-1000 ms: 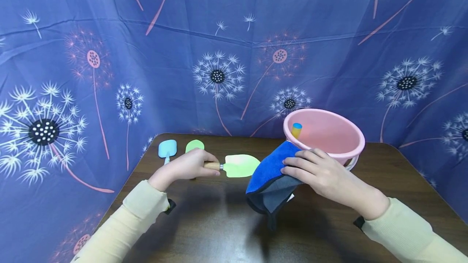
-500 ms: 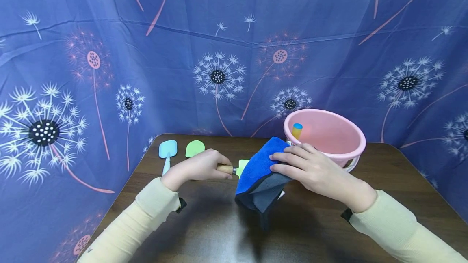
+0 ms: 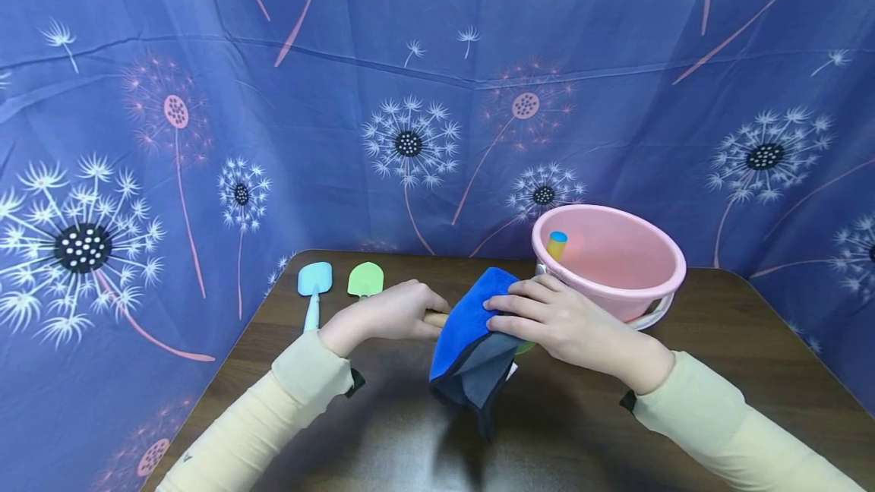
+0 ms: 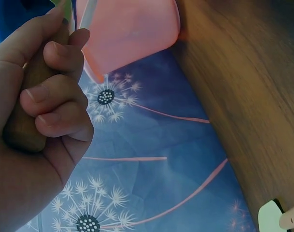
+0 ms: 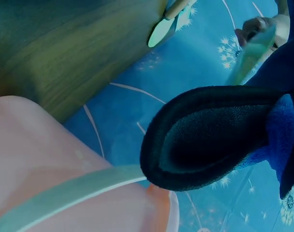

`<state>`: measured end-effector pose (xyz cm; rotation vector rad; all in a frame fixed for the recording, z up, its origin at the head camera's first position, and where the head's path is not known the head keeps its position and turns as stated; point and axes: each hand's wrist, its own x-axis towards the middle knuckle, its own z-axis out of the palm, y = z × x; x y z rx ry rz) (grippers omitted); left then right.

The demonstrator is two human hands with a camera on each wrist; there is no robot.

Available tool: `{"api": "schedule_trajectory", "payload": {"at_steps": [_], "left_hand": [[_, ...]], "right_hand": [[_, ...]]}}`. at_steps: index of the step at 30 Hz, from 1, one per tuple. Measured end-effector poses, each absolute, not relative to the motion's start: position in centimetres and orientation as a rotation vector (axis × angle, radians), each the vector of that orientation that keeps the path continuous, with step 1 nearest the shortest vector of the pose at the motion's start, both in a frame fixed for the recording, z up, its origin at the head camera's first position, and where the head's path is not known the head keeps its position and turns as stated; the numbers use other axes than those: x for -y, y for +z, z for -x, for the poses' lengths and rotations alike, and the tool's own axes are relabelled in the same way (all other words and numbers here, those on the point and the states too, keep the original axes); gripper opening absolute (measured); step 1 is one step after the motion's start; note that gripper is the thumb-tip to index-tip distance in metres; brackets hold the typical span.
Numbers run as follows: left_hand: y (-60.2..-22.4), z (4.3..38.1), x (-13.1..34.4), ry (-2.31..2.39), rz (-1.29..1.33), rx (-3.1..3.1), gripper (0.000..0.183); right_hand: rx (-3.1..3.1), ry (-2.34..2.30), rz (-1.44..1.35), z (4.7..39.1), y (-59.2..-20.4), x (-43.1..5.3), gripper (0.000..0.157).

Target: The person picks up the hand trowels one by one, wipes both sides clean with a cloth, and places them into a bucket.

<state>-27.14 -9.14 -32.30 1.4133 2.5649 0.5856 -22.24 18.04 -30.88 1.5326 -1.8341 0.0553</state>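
My left hand (image 3: 399, 313) grips the wooden handle of a green trowel (image 3: 436, 319); in the left wrist view its fingers curl round the handle (image 4: 22, 123). A blue and dark grey cloth (image 3: 468, 321) is draped round the blade and hides most of it in the head view. My right hand (image 3: 563, 325) holds the cloth over the blade, fingers bent across its blue side. A bit of green blade peeks out under the right fingers. Seen from the right wrist, part of the green blade (image 5: 253, 55) shows beyond the cloth's dark border (image 5: 204, 92).
A pink bucket (image 3: 615, 245) with a white handle stands at the back right, a yellow thing with a blue top (image 3: 557, 245) inside it. At the back left of the table lie a light blue shovel (image 3: 314, 279) and a green shovel (image 3: 365, 279). A dandelion-print curtain (image 3: 307, 135) hangs behind.
My left hand has moved right with the trowel, whose blade has gone into the cloth. My right hand has shifted left with the cloth, closer to the left hand.
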Motion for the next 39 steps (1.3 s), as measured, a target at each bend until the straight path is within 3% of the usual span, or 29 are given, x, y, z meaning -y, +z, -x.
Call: {"api": "schedule_trajectory", "payload": {"at_steps": [19,26,33,39], "left_hand": [[-32.4,27.4,9.3,0.593,-1.462,-2.571,0.008],[-32.5,27.3,9.9,0.625,-1.363,-2.579,0.013],[-32.6,27.1,10.5,0.634,-1.341,-2.580,0.012],[-32.7,27.1,11.6,0.644,-1.337,-2.601,0.012]], "right_hand": [[2.068,-0.044,-1.592,22.5,-33.1,-18.1,0.041],[2.121,-0.058,-1.581,22.3,-33.1,-18.8,0.035],[2.174,-0.097,-1.553,21.8,-33.0,-19.3,0.042],[2.144,-0.085,-1.560,21.4,-33.0,-20.2,0.027]]}}
